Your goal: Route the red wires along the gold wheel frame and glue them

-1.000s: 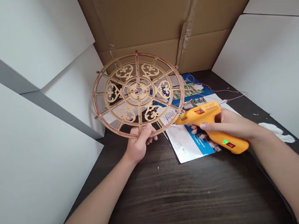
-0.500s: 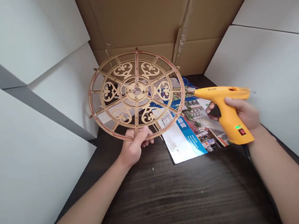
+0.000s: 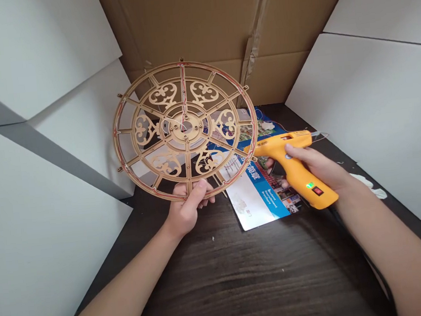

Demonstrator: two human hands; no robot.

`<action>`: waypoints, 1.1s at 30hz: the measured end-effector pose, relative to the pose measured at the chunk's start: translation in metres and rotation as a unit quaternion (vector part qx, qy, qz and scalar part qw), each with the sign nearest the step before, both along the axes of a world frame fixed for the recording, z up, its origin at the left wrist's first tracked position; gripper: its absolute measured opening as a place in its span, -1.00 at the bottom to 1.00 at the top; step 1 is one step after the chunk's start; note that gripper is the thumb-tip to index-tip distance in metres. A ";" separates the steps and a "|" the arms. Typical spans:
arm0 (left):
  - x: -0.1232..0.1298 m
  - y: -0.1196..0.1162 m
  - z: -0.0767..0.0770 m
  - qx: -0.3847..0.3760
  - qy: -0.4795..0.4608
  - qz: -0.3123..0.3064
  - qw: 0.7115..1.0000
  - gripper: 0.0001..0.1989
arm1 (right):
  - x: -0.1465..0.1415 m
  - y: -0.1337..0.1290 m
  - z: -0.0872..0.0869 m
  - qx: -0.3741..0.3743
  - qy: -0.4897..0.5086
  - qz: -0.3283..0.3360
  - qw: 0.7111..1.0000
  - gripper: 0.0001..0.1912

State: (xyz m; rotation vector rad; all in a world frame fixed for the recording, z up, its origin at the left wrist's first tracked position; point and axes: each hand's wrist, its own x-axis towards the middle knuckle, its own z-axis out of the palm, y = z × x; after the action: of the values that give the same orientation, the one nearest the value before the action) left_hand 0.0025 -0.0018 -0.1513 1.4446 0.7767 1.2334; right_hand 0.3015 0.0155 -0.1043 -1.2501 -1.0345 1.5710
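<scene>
A round golden openwork frame [image 3: 186,144] is held up and tilted, its scrolled ornaments and spokes around a central hub. Red and white wires run along its rim and top spoke. My left hand [image 3: 189,204] grips its bottom rim, thumb on the near face. My right hand [image 3: 313,165] is wrapped round a yellow glue gun [image 3: 293,167] with a green light and a red switch. The gun points left, and its nozzle end is at or behind the frame's lower right rim; whether they touch I cannot tell. A thin stick comes out of its back.
A glossy brochure [image 3: 260,213] lies beneath the frame and gun on the dark wooden table [image 3: 237,279]. White scraps [image 3: 371,187] lie at the right. Cardboard [image 3: 190,21] stands behind, with white panels [image 3: 45,218] at both sides.
The glue gun in my right hand has moved left and slightly down, up to the frame's rim. The frame has shifted slightly left and looks more upright.
</scene>
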 end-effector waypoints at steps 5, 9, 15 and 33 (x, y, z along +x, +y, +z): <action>-0.002 0.001 0.001 -0.001 -0.014 0.021 1.000 -0.53 | -0.009 -0.002 -0.008 -0.069 -0.033 0.056 0.996 -0.55; -0.001 0.002 0.000 -0.013 -0.020 0.027 0.999 -0.54 | -0.017 -0.006 -0.007 -0.060 -0.038 0.071 0.995 -0.60; 0.000 0.003 -0.001 -0.032 -0.001 0.003 0.999 -0.54 | -0.021 -0.004 -0.017 -0.031 0.003 0.104 0.994 -0.57; 0.001 0.006 -0.001 -0.051 0.011 -0.016 0.999 -0.54 | -0.022 -0.006 -0.016 -0.059 -0.070 0.086 0.992 -0.53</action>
State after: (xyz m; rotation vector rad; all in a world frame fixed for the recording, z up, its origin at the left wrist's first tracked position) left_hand 0.0038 0.0044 -0.1522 1.3850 0.8172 1.1389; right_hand 0.2790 0.0096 -0.1208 -1.3987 -1.1803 1.7157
